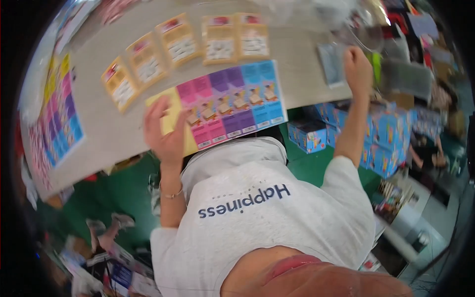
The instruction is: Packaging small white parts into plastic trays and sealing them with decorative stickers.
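A printed sheet (231,106) with pink, purple, blue and pale yellow panels lies at the table's near edge. Over its yellow left end rests my left hand (163,131), fingers apart and thumb spread; it is slightly blurred. My right hand (357,69) is closed at the right side of the table, beside a flat grey-blue packet (330,64). Whatever is inside those fingers, if anything, is hidden. Beyond the sheet, several small orange-bordered cards (219,42) with white centres stand out in a curved row.
More coloured sheets (62,116) lie at the table's left end. Clear plastic bags (316,12) cover the far right. Blue printed boxes (307,136) are stacked on the green floor right of me, below the table (292,64). A clear plastic bin (405,76) sits beyond my right hand.
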A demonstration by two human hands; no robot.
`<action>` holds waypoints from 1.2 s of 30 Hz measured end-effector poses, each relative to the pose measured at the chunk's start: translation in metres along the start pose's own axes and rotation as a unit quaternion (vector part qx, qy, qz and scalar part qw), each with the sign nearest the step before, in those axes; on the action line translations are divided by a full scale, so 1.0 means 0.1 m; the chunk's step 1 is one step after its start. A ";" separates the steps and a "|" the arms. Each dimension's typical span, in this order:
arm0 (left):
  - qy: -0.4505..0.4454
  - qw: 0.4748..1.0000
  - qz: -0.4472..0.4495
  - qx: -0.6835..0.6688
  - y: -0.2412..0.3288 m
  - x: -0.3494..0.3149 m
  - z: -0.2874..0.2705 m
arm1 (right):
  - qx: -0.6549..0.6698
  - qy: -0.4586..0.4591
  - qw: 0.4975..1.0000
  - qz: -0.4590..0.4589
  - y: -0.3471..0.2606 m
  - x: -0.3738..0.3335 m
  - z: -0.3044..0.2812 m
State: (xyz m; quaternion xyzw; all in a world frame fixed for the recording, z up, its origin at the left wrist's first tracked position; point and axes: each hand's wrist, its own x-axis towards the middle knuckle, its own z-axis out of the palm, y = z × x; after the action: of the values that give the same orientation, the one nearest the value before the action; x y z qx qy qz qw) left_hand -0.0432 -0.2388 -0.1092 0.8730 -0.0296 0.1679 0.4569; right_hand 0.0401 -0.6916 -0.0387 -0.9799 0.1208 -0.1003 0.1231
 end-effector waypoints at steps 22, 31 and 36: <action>0.137 0.895 -0.272 0.325 -1.21 1.02 -0.35 | 0.168 -0.099 0.932 -0.304 -3.95 -0.51 2.02; -0.063 0.916 -0.058 0.392 -1.37 0.78 -0.36 | 0.159 -0.123 0.924 -0.326 -2.77 -0.73 1.21; -0.020 0.969 0.060 0.239 -0.89 0.28 -0.34 | 0.023 -0.077 0.914 -0.398 -2.53 -0.99 1.32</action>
State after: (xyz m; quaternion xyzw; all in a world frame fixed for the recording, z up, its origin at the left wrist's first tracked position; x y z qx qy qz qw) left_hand -0.0073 -0.1565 -0.1521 0.9568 -0.0499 0.1791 0.2235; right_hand 0.0295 -0.3992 -0.1134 -0.9483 -0.2917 -0.0682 0.1044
